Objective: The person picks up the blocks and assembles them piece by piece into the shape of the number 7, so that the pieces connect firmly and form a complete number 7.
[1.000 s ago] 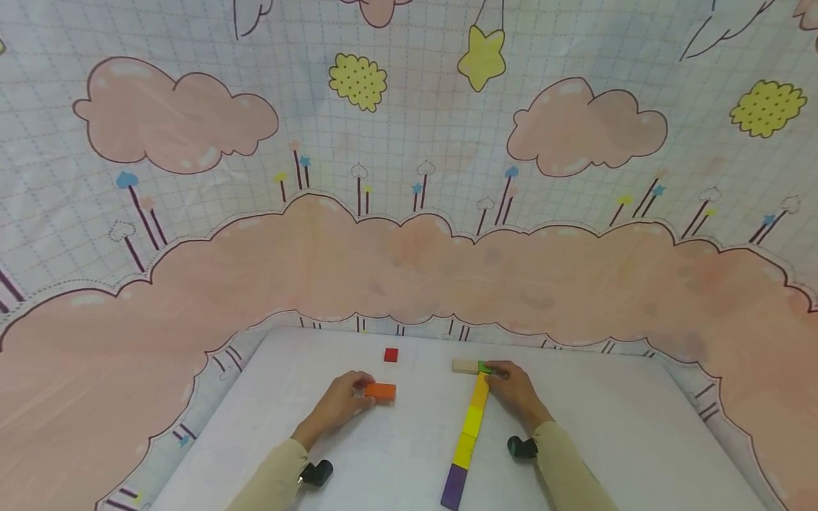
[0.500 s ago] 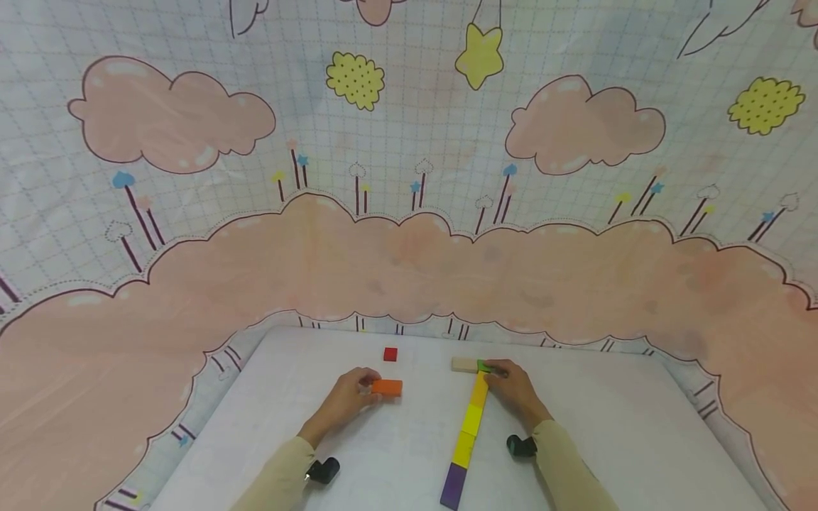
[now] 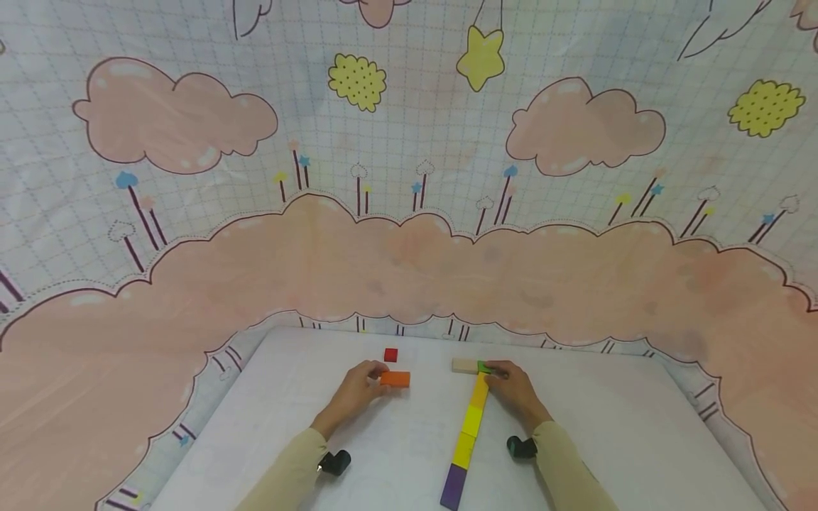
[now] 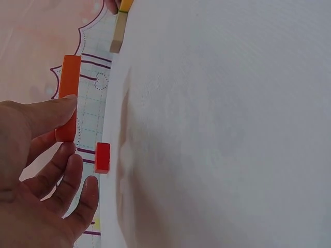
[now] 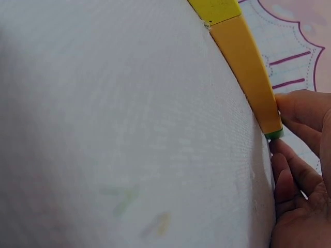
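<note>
My left hand (image 3: 358, 390) pinches an orange rectangular block (image 3: 395, 379) by its left end. In the left wrist view the thumb lies across the orange block (image 4: 69, 77), with the other fingers spread apart below. Past it, a small red block (image 3: 390, 355) sits on the table. My right hand (image 3: 516, 390) grips the right end of a green block (image 3: 483, 366), which it partly hides. That green block touches a beige block (image 3: 464, 365) on its left. From it a line of blocks runs nearer: yellow-orange (image 3: 480, 390), two yellow (image 3: 472, 420), then purple (image 3: 454, 486).
The white tabletop (image 3: 575, 426) ends at the back against a patterned cloth (image 3: 409, 270) with clouds and stars. A dark wrist device (image 3: 335, 463) shows on the left sleeve, another device (image 3: 521, 447) on the right.
My left hand has moved right and farther from me, carrying the orange block toward the beige block. The right hand and the line of blocks stay where they were.
</note>
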`<state>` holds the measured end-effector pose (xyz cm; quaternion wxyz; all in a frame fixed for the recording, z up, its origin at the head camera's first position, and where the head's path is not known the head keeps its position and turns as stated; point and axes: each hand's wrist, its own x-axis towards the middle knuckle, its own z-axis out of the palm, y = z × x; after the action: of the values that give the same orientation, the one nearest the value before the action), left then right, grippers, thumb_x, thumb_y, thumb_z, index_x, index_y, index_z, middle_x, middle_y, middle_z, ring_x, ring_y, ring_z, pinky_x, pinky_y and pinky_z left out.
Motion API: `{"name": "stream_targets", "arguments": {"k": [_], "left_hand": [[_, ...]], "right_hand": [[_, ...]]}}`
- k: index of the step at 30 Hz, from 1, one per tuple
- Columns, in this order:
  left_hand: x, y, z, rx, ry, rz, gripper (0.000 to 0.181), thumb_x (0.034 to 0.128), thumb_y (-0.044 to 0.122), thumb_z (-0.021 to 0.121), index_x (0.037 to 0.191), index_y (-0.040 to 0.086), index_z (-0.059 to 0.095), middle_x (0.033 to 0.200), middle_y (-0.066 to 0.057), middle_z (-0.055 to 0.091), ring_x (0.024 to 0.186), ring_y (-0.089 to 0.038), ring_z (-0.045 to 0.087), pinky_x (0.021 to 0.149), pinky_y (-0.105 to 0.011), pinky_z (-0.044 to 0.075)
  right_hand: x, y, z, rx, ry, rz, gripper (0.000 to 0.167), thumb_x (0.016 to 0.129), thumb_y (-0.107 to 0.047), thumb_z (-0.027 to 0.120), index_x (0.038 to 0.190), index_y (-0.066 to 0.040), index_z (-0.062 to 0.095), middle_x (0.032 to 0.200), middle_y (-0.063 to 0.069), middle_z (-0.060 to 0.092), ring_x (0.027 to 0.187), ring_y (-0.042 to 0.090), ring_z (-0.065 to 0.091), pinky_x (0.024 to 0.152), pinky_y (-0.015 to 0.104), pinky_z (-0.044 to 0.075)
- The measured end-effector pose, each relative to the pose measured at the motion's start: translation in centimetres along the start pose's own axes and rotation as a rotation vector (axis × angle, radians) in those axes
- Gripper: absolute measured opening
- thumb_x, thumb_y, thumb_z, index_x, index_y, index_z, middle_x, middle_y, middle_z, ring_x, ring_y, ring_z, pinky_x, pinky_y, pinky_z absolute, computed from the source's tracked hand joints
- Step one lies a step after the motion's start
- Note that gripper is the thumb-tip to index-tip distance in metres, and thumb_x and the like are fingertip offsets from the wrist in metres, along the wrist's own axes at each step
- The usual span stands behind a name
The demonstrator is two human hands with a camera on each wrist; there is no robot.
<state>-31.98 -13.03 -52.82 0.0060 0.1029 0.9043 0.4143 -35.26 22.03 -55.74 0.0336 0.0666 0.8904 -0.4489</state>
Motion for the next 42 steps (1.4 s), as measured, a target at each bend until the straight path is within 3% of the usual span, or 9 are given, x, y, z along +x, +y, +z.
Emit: {"name": "stream_targets", "arguments": {"k": [6, 13, 30, 36, 42], "left_hand": [[0.7, 0.3, 0.5, 0.001, 0.017, 0.048, 0.032, 0.0875, 0.013, 0.073, 0.118, 0.01, 0.064, 0.116, -0.007, 0.065, 0.106, -0.024, 0.059, 0.095, -0.044, 0.052], [1.3, 1.0, 1.0, -0.022, 0.021, 0.013, 0.033, 0.0871, 0.013, 0.074, 0.119, 0.011, 0.064, 0.116, -0.008, 0.064, 0.107, -0.024, 0.058, 0.096, -0.044, 0.052], [3.2, 1.3, 2.6, -0.075, 0.056, 0.043, 0.031, 0.0867, 0.01, 0.073, 0.117, 0.007, 0.064, 0.116, -0.01, 0.064, 0.105, -0.025, 0.059, 0.096, -0.043, 0.051], [3.9, 1.6, 3.3, -0.112, 0.061, 0.033, 0.031, 0.086, 0.009, 0.073, 0.115, 0.007, 0.065, 0.116, -0.012, 0.064, 0.106, -0.027, 0.059, 0.098, -0.046, 0.05], [4.6, 2.1, 4.2, -0.132, 0.044, -0.015, 0.029, 0.0877, 0.01, 0.072, 0.116, 0.01, 0.065, 0.116, -0.009, 0.064, 0.106, -0.024, 0.057, 0.099, -0.044, 0.05]], "right_hand": [[-0.1, 0.0, -0.1, -0.006, -0.004, -0.003, 0.034, 0.093, -0.025, 0.064, 0.127, -0.021, 0.065, 0.142, 0.011, 0.053, 0.131, 0.034, 0.046, 0.111, 0.059, 0.034], [-0.3, -0.3, -0.3, 0.004, -0.012, -0.011, 0.034, 0.093, -0.024, 0.064, 0.127, -0.021, 0.065, 0.143, 0.011, 0.052, 0.132, 0.034, 0.046, 0.112, 0.059, 0.033], [0.1, 0.0, -0.1, -0.001, -0.009, -0.012, 0.034, 0.093, -0.024, 0.065, 0.127, -0.021, 0.065, 0.143, 0.011, 0.052, 0.133, 0.034, 0.045, 0.112, 0.059, 0.033], [0.1, 0.1, -0.2, -0.005, -0.006, -0.016, 0.033, 0.093, -0.024, 0.065, 0.126, -0.021, 0.065, 0.143, 0.012, 0.052, 0.132, 0.035, 0.046, 0.111, 0.059, 0.034], [0.1, 0.1, -0.1, 0.007, -0.006, -0.002, 0.033, 0.093, -0.025, 0.065, 0.126, -0.022, 0.066, 0.143, 0.011, 0.053, 0.132, 0.034, 0.046, 0.112, 0.059, 0.034]]}}
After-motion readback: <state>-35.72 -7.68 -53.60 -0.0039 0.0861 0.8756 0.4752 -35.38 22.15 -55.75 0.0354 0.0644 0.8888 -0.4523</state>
